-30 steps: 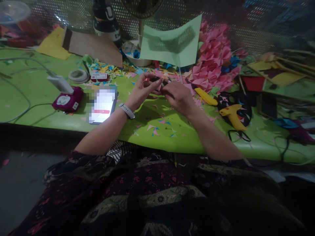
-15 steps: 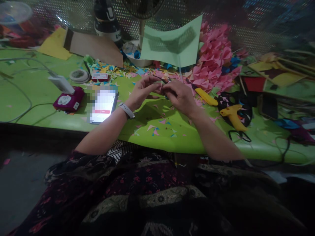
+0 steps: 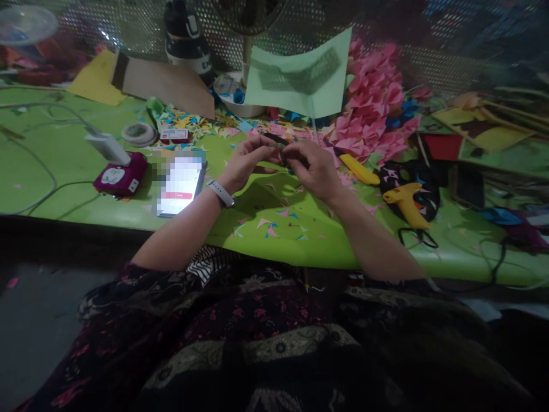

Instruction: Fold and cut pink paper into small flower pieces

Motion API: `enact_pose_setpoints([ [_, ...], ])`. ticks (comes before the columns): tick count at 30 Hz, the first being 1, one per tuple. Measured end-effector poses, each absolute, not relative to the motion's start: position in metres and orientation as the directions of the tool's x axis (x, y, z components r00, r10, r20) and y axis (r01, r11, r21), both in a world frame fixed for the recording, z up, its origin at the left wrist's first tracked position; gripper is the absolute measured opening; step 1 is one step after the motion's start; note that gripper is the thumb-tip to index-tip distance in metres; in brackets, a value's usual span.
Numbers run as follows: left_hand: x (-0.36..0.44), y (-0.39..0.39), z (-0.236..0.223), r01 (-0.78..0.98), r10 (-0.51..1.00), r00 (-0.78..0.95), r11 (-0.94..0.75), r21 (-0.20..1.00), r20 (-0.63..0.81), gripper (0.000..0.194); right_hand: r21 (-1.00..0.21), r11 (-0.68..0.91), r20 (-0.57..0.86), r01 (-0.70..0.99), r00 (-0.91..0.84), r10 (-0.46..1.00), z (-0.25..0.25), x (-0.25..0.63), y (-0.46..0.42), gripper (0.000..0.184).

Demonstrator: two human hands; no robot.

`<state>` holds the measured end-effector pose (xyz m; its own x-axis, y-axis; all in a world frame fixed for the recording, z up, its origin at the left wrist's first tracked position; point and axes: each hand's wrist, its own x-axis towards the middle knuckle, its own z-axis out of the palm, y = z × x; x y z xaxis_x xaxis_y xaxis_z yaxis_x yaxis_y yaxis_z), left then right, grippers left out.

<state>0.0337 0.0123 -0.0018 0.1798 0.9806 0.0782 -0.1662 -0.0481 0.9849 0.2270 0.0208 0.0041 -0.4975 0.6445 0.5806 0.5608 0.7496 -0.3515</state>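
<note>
My left hand (image 3: 247,163), with a white watch on its wrist, is closed in a pinch above the green table. Its fingertips meet those of my right hand (image 3: 313,167), also closed in a pinch. A small dark strip (image 3: 278,138) shows just beyond the fingertips; its kind is too blurred to tell, and the fingers hide most of what they hold. Small pink, blue and white paper scraps (image 3: 271,229) lie on the tabletop below. To the right of my right hand is a yellow-handled cutter (image 3: 359,169).
A lit phone (image 3: 180,183) lies left of my left wrist, near a purple power adapter (image 3: 121,174) and a tape roll (image 3: 139,133). Behind stand green paper (image 3: 295,80) and a pink folded-paper heap (image 3: 373,109). A yellow glue gun (image 3: 409,206) lies at right.
Both hands stay in nearly the same place with fingertips together. The dark strip beyond the fingertips has shifted slightly and shows a little more plainly.
</note>
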Motion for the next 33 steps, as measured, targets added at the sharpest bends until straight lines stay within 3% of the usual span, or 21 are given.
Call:
enact_pose_setpoints([
  [12,0.0347,0.0105,0.0004,-0.194,0.984,0.166,-0.033,0.981,0.066,0.018,-0.334,0.764,0.567,0.551,-0.530,0.630,0.0031,0.2274,0.0216,0.017],
  [33,0.0354,0.0114,-0.0024,-0.215,0.975,0.192,-0.067,0.974,0.109,0.018,-0.454,0.726,0.570,0.517,-0.457,0.682,0.0067,0.2240,0.0191,0.022],
])
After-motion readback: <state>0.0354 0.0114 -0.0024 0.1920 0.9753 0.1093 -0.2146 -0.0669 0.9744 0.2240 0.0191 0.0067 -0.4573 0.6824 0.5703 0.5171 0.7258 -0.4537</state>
